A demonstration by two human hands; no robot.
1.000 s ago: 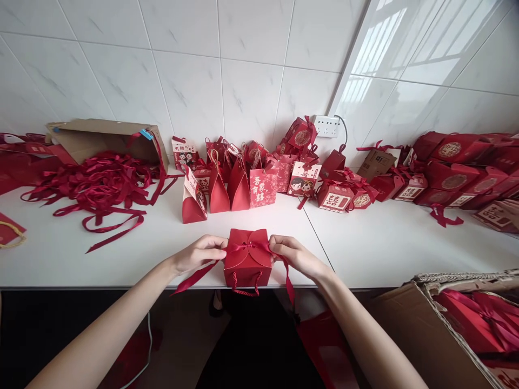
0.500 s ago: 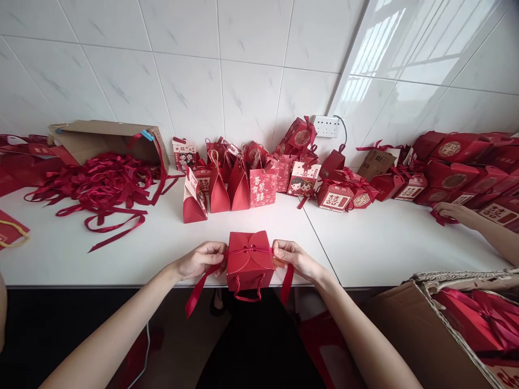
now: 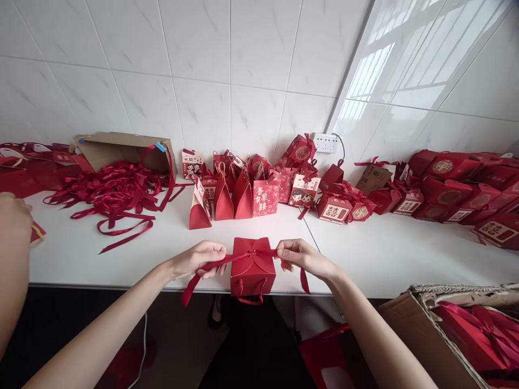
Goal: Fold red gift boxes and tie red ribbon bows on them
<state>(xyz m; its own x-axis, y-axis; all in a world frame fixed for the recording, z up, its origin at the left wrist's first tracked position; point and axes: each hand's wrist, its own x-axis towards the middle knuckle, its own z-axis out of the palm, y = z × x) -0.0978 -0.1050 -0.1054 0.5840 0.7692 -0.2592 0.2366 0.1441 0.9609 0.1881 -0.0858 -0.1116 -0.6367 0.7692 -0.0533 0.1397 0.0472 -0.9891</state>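
A red box (image 3: 253,273) with a folded petal-like top and a twisted red cord handle rests at the table's front edge. A red ribbon (image 3: 239,256) runs across its top through the middle. My left hand (image 3: 201,259) pinches the ribbon's left part, and its tail hangs below the fingers. On the other side, my right hand (image 3: 302,256) is closed on the ribbon's right part, just beside the box, with a short tail hanging down. The ribbon is stretched between both hands.
Ribbons (image 3: 117,186) spill from a cardboard box (image 3: 125,141) at the back left. Small red gift boxes (image 3: 243,200) line the wall, with stacked ones (image 3: 450,189) at right. An open carton (image 3: 430,329) stands front right. Another person's arm (image 3: 14,270) reaches in at left.
Both hands have lifted the ribbon off the box's sides, the left sliding slightly away. The view has tilted up. A person's arm has appeared at left; the hand at far right has gone.
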